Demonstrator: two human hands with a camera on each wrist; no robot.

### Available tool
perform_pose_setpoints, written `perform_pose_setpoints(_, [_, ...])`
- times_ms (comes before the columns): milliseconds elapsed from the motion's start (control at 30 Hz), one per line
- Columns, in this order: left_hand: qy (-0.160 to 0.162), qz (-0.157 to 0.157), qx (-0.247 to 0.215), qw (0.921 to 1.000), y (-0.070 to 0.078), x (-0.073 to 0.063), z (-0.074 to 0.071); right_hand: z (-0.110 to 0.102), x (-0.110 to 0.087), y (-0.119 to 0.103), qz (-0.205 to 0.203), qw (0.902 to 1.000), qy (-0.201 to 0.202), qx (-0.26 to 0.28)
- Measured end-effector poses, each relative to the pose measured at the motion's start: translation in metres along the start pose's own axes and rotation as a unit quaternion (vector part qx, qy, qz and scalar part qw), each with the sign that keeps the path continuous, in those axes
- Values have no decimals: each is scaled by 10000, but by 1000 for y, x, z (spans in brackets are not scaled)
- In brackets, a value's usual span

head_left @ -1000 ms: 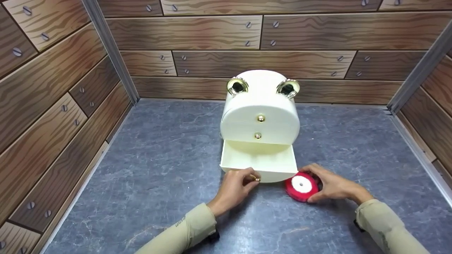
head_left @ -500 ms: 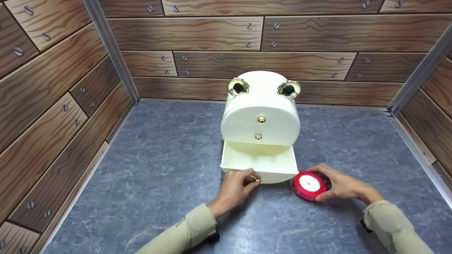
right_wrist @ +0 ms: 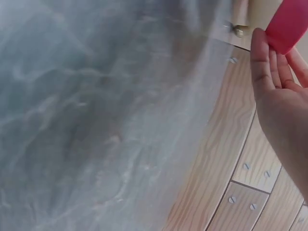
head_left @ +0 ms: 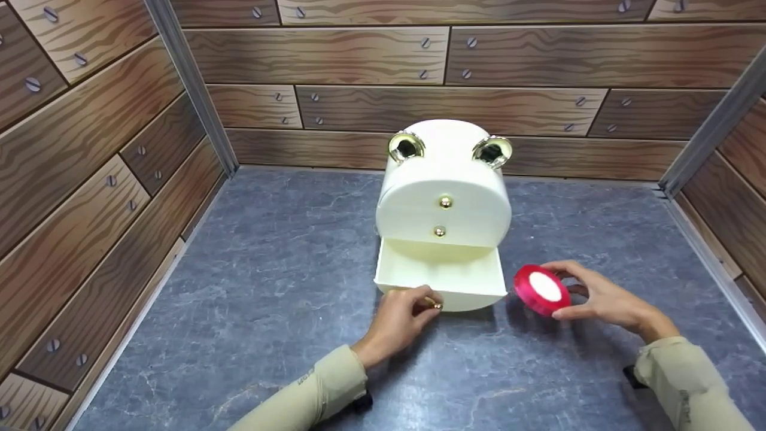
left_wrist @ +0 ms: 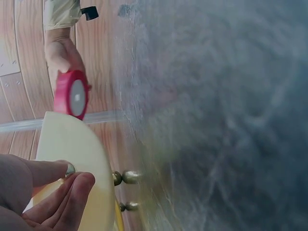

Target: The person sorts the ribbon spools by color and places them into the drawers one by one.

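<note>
A cream drawer box (head_left: 443,179) with two gold-rimmed round eyes stands on the table, its bottom drawer (head_left: 440,266) pulled out and bare inside. My left hand (head_left: 398,320) pinches the small gold knob (left_wrist: 70,169) on that drawer's front. In my right hand (head_left: 601,299) is a red ribbon roll (head_left: 541,290) with a white centre, gripped by its edge between thumb and fingers. The roll is tilted, just right of the drawer's front corner, with its shadow on the table beneath. From the right wrist view, only part of the red roll (right_wrist: 288,26) shows at the top corner.
Dark grey marbled tabletop (head_left: 269,269) surrounds the box. Wood-plank patterned walls (head_left: 371,57) enclose it at the back, left and right, with metal strips along the corners. Two more gold knobs (head_left: 445,202) sit on the shut upper drawers.
My right hand has lifted the ribbon roll and moved it right and slightly away from me, off the drawer's corner, tilting it. The left hand stays on the knob.
</note>
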State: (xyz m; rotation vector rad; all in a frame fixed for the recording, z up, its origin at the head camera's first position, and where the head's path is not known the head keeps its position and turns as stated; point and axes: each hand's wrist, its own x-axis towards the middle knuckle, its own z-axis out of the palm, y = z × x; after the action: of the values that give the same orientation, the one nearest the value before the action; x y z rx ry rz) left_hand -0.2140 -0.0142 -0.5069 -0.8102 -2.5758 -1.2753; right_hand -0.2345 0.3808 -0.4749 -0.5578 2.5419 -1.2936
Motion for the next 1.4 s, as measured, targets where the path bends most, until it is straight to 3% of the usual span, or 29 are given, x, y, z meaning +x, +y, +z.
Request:
perform_pose_setpoints(167, [1, -22, 14, 10000, 0, 0, 0, -5, 0, -9, -334, 9986, 95, 402])
perform_pose_setpoints(300, [8, -21, 20, 10000, 0, -1, -1, -7, 2, -20, -358, 9978, 86, 551])
perform_pose_setpoints(733, [-16, -94, -31, 9999, 0, -1, 0, -1, 20, -40, -553, 9984, 121, -16])
perform_pose_setpoints(1100, [1, -61, -86, 9999, 1, -1, 1, 5, 29, -52, -307, 9975, 113, -633])
perform_pose_setpoints(1400, [-18, -69, -160, 9998, 1, 0, 0, 12, 35, -55, -190, 9971, 177, -713])
